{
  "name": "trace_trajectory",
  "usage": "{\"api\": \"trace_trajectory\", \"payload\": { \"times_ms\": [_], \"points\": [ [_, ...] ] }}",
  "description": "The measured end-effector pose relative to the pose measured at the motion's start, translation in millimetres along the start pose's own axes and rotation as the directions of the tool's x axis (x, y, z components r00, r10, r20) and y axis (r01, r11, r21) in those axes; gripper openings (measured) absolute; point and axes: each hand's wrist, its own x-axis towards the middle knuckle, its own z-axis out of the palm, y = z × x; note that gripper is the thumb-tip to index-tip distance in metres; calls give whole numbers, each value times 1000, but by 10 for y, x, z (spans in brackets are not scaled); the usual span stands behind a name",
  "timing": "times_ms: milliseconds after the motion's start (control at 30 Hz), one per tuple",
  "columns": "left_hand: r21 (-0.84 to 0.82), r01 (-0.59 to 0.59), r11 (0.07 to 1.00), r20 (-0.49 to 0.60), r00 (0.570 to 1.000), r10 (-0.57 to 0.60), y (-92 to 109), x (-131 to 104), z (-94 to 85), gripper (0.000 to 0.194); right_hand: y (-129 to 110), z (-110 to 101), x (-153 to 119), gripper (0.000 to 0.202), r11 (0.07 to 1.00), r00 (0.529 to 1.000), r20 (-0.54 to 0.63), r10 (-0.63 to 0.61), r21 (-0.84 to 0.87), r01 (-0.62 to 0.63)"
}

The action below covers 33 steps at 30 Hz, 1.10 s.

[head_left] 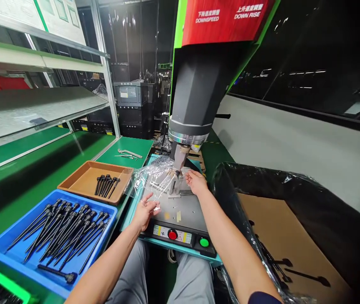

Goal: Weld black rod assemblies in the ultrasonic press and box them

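The left hand point(146, 211) is low over the near left part of the press plate point(188, 216), palm turned up, its fingers curled but apart. Clear film point(156, 171) runs close to their tips; I cannot tell whether they touch it.

The right hand point(195, 181) is higher up, just beside the fixture point(174, 190) under the horn point(180, 157). Its fingers are bent towards the fixture — whether they are closed on anything, I cannot tell.

The film lies crumpled around the back and left of the fixture, reaching over the edge of the brown tray point(72, 182). A small dark piece point(178, 173) sits right at the tip of the horn.

On the front panel are a red button point(173, 234) and, to its right, a green button point(204, 242). The brown tray holds a small row of black rods point(106, 185); the blue tray point(9, 236), nearer the person, holds a larger heap point(69, 230). A green bin point(7, 280) of dark parts stands at the lower left. To the right, more rods point(306, 276) lie on cardboard point(271, 219) inside a plastic-lined box — partly hidden by the right arm.
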Motion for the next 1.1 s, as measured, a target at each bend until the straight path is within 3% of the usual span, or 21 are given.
{"api": "trace_trajectory", "payload": {
  "times_ms": [567,800,867,933,1033,1100],
  "points": [
    [10,46,999,-18,999,-46,-116,26,-75,67,47,82,-33,17,994,990,-84,110,29,-108],
    [-3,113,994,-38,993,-113,-173,-21,-155,65,7,74,-27,31,992,982,-148,116,-30,-122],
    [55,126,991,-58,991,-123,-198,-85,-241,62,-4,-15,-68,35,993,975,-205,82,-70,-98],
    [192,80,978,-117,991,-58,-230,-168,-386,62,33,-206,-179,32,993,966,-259,24,-109,-54],
    [515,-98,851,-223,944,243,-294,-274,-695,62,253,-703,-498,33,964,943,-289,-162,-249,89],
    [712,-166,682,-212,876,434,-355,-291,-901,61,516,-1108,-789,45,783,885,-198,-421,-572,244]
  ]
}}
